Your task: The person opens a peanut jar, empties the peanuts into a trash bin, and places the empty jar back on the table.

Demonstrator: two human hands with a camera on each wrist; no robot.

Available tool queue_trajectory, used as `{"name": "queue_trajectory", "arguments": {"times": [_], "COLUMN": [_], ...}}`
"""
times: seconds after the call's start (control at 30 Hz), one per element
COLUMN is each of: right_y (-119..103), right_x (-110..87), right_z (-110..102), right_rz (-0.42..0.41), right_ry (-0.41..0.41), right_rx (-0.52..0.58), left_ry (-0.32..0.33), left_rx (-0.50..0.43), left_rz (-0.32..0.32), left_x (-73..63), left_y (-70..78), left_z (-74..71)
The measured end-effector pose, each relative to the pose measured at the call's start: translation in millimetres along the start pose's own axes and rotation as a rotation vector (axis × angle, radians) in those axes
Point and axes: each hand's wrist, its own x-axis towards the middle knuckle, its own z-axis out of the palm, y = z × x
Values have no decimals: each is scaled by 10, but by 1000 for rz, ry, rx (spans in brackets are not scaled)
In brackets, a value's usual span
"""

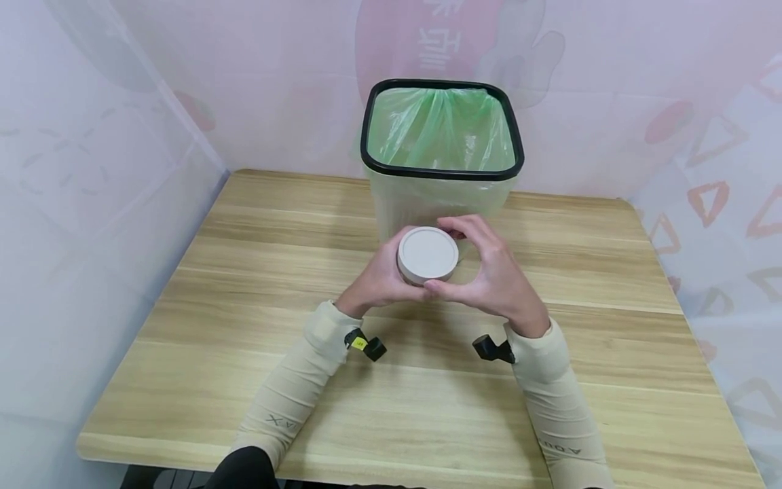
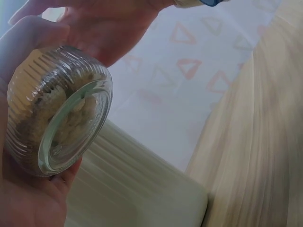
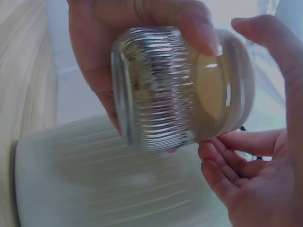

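Note:
A ribbed glass jar (image 3: 156, 90) with a round off-white lid (image 1: 427, 252) is held tilted above the table. Pale and dark dry pieces show through its glass in the left wrist view. My left hand (image 1: 391, 272) grips the jar's side, with the thumb and fingers around the glass. Around the lid's other side stands my right hand (image 1: 489, 265), thumb and fingers spread. In the right wrist view its thumb is apart from the lid, while its curled fingertips (image 3: 208, 149) come right at the jar's lower edge.
Behind the hands stands a pale trash bin (image 1: 440, 197) with a black rim (image 1: 441, 174) and a green plastic liner (image 1: 440, 129). The wooden table (image 1: 275, 272) carries it near the back edge. Printed cloth walls (image 1: 293, 115) enclose the table's back and sides.

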Motion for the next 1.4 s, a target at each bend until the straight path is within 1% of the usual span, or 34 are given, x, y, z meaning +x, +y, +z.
{"name": "queue_trajectory", "arguments": {"times": [0.2,0.3,0.53,0.77,0.9,1.07,1.17,1.27,1.4], "right_y": [-54,-69,-36,-5,-6,-62,-89,-89,-53], "right_x": [-13,-16,-16,-21,-5,0,1,5,12], "right_z": [-24,-13,-16,-28,3,63,87,92,76], "right_rz": [13,12,4,7,18,44,43,27,-1], "right_ry": [32,28,14,1,24,84,111,118,99], "right_rx": [-35,-46,-32,-19,-37,-68,-74,-69,-38], "left_ry": [11,14,10,3,18,34,35,32,21], "left_rx": [7,12,15,3,11,16,16,15,12], "left_rz": [1,-6,-14,-3,-5,-15,-11,-4,0], "left_x": [1,-2,-1,1,3,-1,0,5,7], "left_y": [-1,-9,-18,-19,-20,-11,-8,-6,-5], "left_z": [-15,-20,-15,-2,-8,-19,-17,-12,-4]}}
